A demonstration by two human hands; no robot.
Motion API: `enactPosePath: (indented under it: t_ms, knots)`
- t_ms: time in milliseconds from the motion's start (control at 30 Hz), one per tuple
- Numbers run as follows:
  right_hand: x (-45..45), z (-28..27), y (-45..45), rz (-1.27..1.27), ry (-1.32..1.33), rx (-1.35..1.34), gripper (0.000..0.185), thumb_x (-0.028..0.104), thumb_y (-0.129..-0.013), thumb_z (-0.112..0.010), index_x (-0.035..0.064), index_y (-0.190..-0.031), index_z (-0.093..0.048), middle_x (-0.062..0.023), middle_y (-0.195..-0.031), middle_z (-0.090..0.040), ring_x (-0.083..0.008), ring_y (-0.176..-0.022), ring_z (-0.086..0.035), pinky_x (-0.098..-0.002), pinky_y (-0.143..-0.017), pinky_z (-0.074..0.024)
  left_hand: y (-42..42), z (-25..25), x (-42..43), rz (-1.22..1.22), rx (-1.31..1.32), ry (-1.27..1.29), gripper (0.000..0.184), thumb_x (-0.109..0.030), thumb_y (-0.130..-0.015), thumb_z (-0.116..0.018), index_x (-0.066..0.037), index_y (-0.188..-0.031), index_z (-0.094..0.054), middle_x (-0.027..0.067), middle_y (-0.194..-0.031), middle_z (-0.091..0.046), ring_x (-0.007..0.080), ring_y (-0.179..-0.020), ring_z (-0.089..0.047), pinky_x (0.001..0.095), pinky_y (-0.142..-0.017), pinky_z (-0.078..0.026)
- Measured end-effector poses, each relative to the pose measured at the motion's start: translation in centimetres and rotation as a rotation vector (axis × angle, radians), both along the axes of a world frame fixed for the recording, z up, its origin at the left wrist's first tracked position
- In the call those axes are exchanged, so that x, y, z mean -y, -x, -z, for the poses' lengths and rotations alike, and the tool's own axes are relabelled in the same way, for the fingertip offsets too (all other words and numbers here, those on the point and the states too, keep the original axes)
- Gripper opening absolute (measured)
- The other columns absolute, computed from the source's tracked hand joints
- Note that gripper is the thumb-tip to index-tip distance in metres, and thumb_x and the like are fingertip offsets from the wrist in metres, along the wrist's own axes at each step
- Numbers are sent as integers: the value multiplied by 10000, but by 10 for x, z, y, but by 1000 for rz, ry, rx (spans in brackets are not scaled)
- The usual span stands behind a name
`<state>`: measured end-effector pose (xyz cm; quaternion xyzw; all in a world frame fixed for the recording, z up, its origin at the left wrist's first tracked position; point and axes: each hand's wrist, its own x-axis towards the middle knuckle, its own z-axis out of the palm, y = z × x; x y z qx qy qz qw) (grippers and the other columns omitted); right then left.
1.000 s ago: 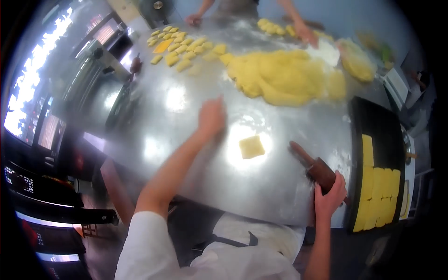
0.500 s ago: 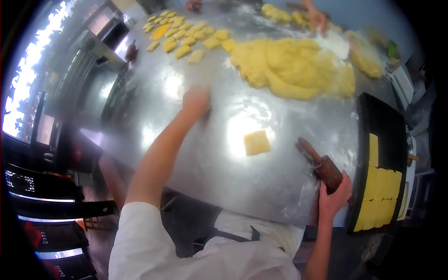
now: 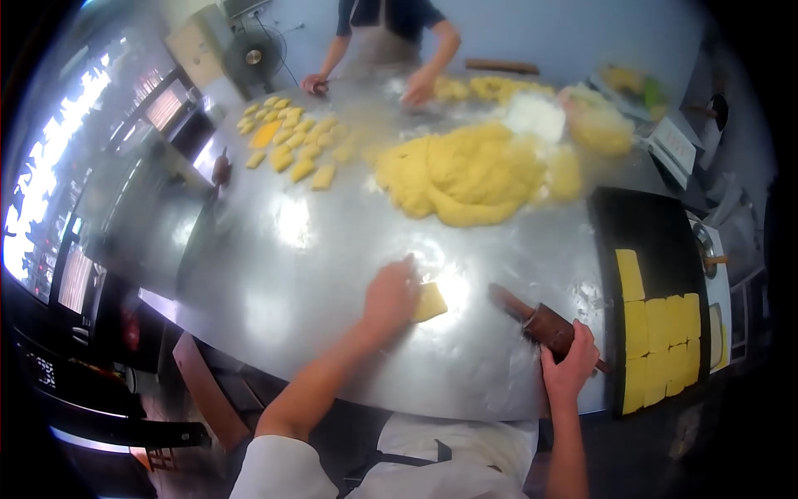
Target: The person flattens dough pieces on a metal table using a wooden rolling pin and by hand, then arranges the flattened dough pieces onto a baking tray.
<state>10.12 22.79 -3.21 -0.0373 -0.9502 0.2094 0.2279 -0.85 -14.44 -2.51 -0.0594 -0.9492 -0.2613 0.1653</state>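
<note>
On the metal table, a yellow dough square lies in front of me. My left hand is at its left edge, covering part of it; the hand is blurred and its fingers are mostly hidden, so whether it grips anything I cannot tell. My right hand is closed around the barrel of a brown wooden rolling pin, whose far handle points away to the left. To the right of the pin stands a black tray holding rows of flat yellow dough squares.
A large mound of yellow dough lies farther back. Small cut dough pieces spread at the back left, near another rolling pin. Across the table, a person has both hands over the surface. A scale sits at the back right.
My left hand has moved right and nearer, from bare table to the dough square. The right hand still holds the rolling pin. The view has tilted up, bringing the person across into sight.
</note>
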Motion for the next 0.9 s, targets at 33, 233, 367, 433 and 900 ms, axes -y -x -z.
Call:
enactPosePath:
  t_ms: [33, 233, 367, 433, 900]
  knots:
    - [0, 1, 0, -5, 8, -4, 813, 152, -760, -870, 47, -1473, -494, -206, -1442, -558, -406, -1322, -532, -519, -1123, -360, 1, -4, -11, 19, 19, 16, 479, -206, -984, -666, -8, -1416, -607, 225, -1183, -686, 411, -1122, -639, 484, -982, -519]
    - [-2, -1, -2, -9, 17, 1, 821, 143, -752, -877, 58, -1472, -492, -206, -1449, -554, -409, -1329, -530, -525, -1132, -356, 14, 7, -56, 109, 53, 168, 566, -346, -1044, -607, 1, -1488, -546, 288, -1546, -506, 476, -1445, -447, 535, -1220, -332]
    - [-4, 1, -2, -6, 22, 3, 849, 128, -733, -888, 71, -1479, -487, -203, -1452, -552, -406, -1328, -532, -532, -1135, -354, 17, 11, -57, 125, 87, 222, 575, -341, -1048, -606, 10, -1497, -530, 283, -1566, -489, 472, -1461, -433, 535, -1230, -321]
    - [-3, 0, -1, -5, 28, -8, 851, 126, -728, -889, 69, -1477, -489, -204, -1451, -552, -408, -1335, -529, -532, -1137, -353, 20, 9, -52, 132, 74, 208, 583, -338, -1052, -599, 18, -1506, -514, 284, -1563, -493, 474, -1464, -430, 535, -1234, -320]
    - [-3, 1, -1, 3, 46, 15, 829, 121, -725, -893, 65, -1456, -505, -200, -1453, -550, -403, -1353, -520, -533, -1146, -353, 36, 4, -60, 47, -45, 162, 554, -282, -1031, -618, 50, -1466, -532, 280, -1503, -547, 489, -1440, -456, 532, -1212, -365]
